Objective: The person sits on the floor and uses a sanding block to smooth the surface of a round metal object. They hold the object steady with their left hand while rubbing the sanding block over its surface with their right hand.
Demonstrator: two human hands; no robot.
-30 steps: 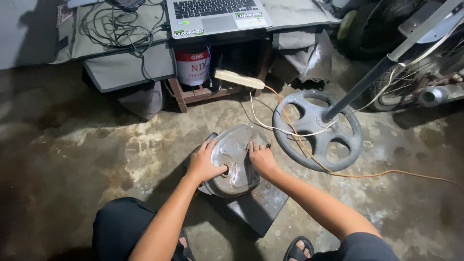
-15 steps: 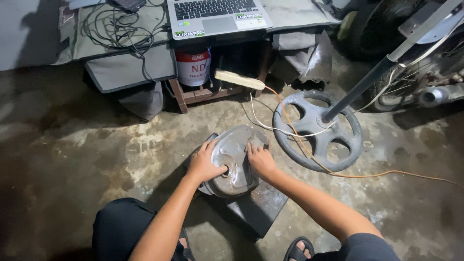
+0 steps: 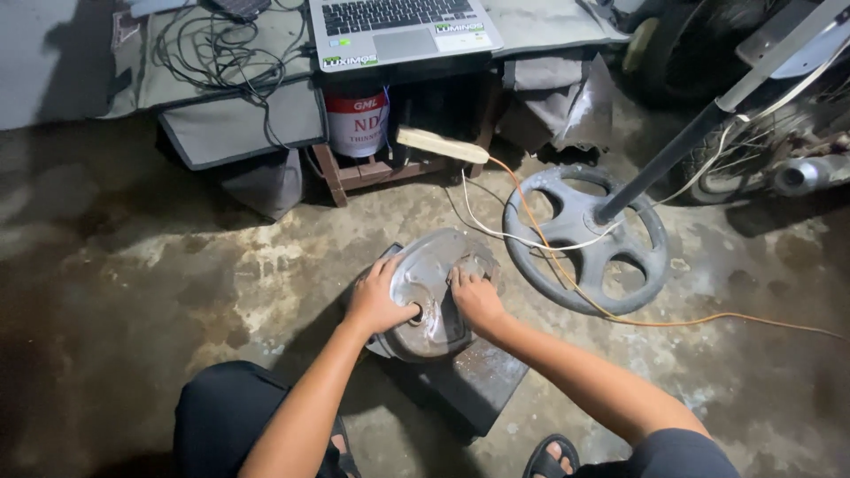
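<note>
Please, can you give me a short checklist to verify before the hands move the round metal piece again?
1. Left hand rests on the round metal piece: ok.
2. Right hand rests on it too: ok.
3. Piece sits on the dark block, not the floor: ok.
4. Orange cable lies apart from the hands: ok.
5. White cable runs close by the piece's far edge: not ok.
6. Whether the piece is fixed to the block: cannot tell.

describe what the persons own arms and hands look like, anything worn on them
Both forearms are bare up to the frame edge: no sleeves show. The left hand and right hand are bare too, with no gloves. No watch, bracelet or ring can be seen on either. Fine marks on the fingers are too small to tell.
</note>
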